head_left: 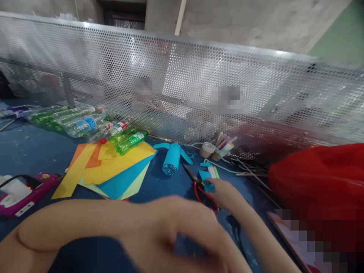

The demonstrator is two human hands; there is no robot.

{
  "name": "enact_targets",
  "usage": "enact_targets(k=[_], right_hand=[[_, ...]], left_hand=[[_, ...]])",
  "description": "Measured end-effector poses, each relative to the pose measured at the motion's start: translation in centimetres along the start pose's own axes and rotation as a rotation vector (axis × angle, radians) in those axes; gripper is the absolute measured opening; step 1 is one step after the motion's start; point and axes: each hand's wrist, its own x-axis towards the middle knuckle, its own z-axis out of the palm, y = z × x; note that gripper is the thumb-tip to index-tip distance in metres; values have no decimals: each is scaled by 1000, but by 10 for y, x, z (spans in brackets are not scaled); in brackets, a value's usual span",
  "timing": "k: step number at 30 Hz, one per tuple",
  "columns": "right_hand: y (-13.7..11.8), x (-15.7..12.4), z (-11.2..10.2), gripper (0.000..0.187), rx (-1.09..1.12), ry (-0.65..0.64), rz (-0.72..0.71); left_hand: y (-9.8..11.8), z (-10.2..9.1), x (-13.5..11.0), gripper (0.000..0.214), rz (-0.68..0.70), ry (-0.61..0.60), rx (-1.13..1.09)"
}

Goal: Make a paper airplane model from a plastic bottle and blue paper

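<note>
My left hand reaches across the near foreground, blurred, its fingers bent and their tips past the bottom edge. A gap shows between thumb and forefinger; whether they hold anything is hidden. Farther right, my right hand has its fingers closed on a small blue paper piece. Beside it lie scissors with red handles and dark blades, pointing away to the left. Past the scissors, a plastic bottle wrapped in blue paper rests on the table, with blue paper strips sticking out at its sides.
Coloured paper sheets lie left of centre. Several plastic bottles line a perforated metal screen. A pink power strip is at the left. Small cups, sticks and a red bag stand to the right.
</note>
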Motion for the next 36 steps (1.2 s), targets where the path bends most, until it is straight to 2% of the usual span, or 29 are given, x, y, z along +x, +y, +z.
enact_targets(k=[2, 3, 5, 7, 9, 11, 14, 16, 18, 22, 24, 28, 32, 36], right_hand=[[1, 0, 0, 37, -6, 18, 10], [2, 0, -1, 36, -9, 32, 23], [0, 0, -4, 34, -4, 100, 56], [-7, 0, -9, 33, 46, 258, 85], [-21, -2, -12, 35, 149, 476, 72], [-42, -5, -10, 35, 262, 632, -51], [-77, -11, 4, 35, 305, 632, -410], [-93, -16, 14, 39, 314, 619, -540], [-99, -20, 19, 41, 353, 581, -599], [-91, -21, 18, 49, 422, 460, -652], [-84, -19, 17, 49, 424, 463, -654], [-79, -16, 20, 36, 459, 521, -654], [-85, -17, 20, 18, 626, 494, -684], [-91, -19, 21, 6, 813, 451, -560]], left_hand=[[-15, -8, 19, 15, 57, -44, 77], [-28, -13, 28, 18, 57, -21, 114], [-61, -24, 42, 16, -38, 142, 105], [-95, -35, 50, 13, -179, 287, -81], [-121, -44, 52, 22, -299, 348, -350], [-133, -50, 51, 36, -320, 369, -560], [-136, -52, 48, 42, -294, 396, -713], [-135, -51, 46, 31, -277, 466, -723], [-134, -51, 45, 24, -274, 540, -698], [-135, -51, 44, 23, -291, 562, -651], [-134, -51, 44, 23, -298, 528, -627], [-131, -50, 43, 26, -296, 467, -553], [-128, -48, 41, 24, -275, 419, -494], [-125, -48, 40, 24, -261, 357, -407]])
